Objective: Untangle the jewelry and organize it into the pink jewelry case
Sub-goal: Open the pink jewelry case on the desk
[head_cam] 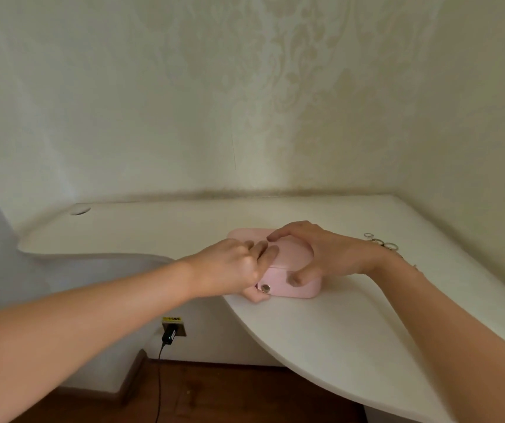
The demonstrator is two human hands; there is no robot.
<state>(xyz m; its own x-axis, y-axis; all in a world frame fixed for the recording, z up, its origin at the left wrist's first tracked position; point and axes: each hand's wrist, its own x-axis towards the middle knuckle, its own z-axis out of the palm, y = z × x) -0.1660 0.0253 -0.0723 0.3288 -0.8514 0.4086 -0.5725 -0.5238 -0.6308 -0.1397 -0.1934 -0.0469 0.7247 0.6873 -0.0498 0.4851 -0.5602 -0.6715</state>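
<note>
On the white desk [336,331], near its curved front edge, sits the pink case [304,287] with its lid down. Both hands grasp it. The left hand [230,267] comes in from 8 o'clock and holds the case's left front corner: its fingers lie curled on the lid and its thumb sits under the front, just below the round metal snap [265,288]. The right hand [321,254] comes in from 4 o'clock and arches over the lid, with its fingertips on the top and its thumb pressed against the front wall, right of the snap.

At 2 o'clock from the case, a few thin rings [381,241] lie in a loose row on the desk, just past the right wrist. A fine chain seems to trail from them, but the wrist hides most of it.

At 10 o'clock, far off, a round hole [79,211] is cut into the desktop. At 7 o'clock, under the desk, a black plug [168,335] sits in a wall socket, and its cable [159,377] hangs toward the wooden floor [230,395].
</note>
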